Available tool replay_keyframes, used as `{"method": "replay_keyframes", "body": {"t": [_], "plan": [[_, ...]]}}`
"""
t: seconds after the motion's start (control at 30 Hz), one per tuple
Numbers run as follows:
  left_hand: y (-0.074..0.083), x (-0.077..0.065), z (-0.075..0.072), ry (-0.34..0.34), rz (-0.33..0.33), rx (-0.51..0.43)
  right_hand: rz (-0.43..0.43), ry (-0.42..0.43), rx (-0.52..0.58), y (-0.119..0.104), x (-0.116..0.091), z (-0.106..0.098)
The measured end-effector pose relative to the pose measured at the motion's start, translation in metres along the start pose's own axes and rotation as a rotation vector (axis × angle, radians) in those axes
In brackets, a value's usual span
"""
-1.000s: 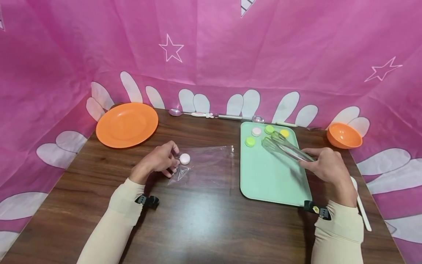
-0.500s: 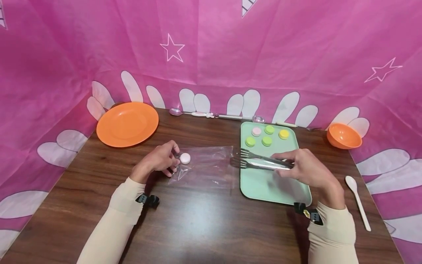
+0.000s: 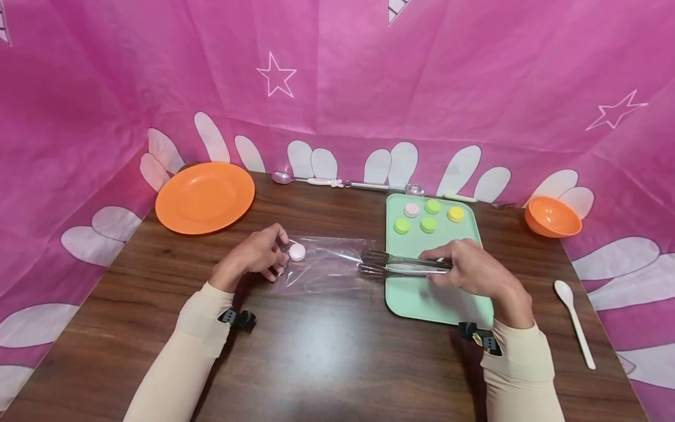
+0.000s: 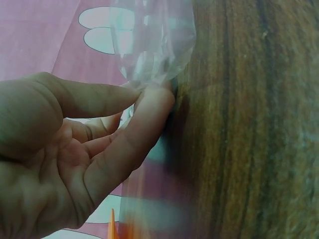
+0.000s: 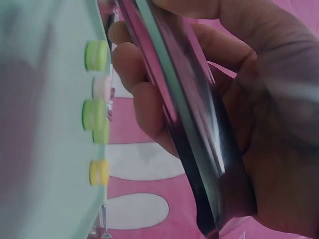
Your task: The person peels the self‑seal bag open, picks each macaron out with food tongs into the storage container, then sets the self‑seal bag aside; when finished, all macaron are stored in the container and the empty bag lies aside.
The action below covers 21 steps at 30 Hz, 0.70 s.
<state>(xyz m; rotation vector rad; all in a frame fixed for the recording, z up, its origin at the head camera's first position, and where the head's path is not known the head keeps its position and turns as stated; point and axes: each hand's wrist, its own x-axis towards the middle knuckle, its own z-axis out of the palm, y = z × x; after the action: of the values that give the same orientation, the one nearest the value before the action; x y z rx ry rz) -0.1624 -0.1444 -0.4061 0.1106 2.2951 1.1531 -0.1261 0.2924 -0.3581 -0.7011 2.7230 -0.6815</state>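
My left hand (image 3: 261,253) pinches the left end of a clear plastic bag (image 3: 329,275) between thumb and index finger; the left wrist view shows the pinched plastic (image 4: 154,55) near the fingertips. A pale pink macaron (image 3: 297,252) lies at that end, right beside the fingers. My right hand (image 3: 466,266) grips metal tongs (image 3: 416,266) held nearly level over the green tray (image 3: 437,302). The tongs' fork-like tips overlap the bag's right end, slightly apart, with no macaron seen between them. In the right wrist view, fingers wrap the tongs' handle (image 5: 194,109).
Several macarons sit at the tray's back: pink (image 3: 411,209), yellow (image 3: 456,214) and green (image 3: 428,224). An orange plate (image 3: 205,199) stands back left, an orange bowl (image 3: 552,217) back right. A white spoon (image 3: 575,325) lies at right. More utensils line the back edge, including a scoop (image 3: 369,186).
My right hand has brought the tongs left from over the macarons to the bag's right end, where the plastic has shifted. My left hand keeps its pinch in place.
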Motion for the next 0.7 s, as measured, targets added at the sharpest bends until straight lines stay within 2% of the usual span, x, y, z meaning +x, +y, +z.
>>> {"method": "replay_keyframes", "body": {"t": [0.17,0.43,0.57,0.7], "plan": [[0.0,0.001,0.002,-0.002,0.013,-0.01,-0.094,0.051,0.008,-0.003,0.013,0.013],[0.001,0.004,0.008,-0.01,0.068,-0.051,-0.22,0.132,0.048,-0.018,0.04,0.042],[0.004,0.004,0.011,0.002,0.105,-0.048,-0.228,0.141,0.073,-0.027,0.047,0.053],[0.008,0.004,0.013,-0.011,0.119,-0.06,-0.2,0.157,0.038,-0.032,0.051,0.061]]}}
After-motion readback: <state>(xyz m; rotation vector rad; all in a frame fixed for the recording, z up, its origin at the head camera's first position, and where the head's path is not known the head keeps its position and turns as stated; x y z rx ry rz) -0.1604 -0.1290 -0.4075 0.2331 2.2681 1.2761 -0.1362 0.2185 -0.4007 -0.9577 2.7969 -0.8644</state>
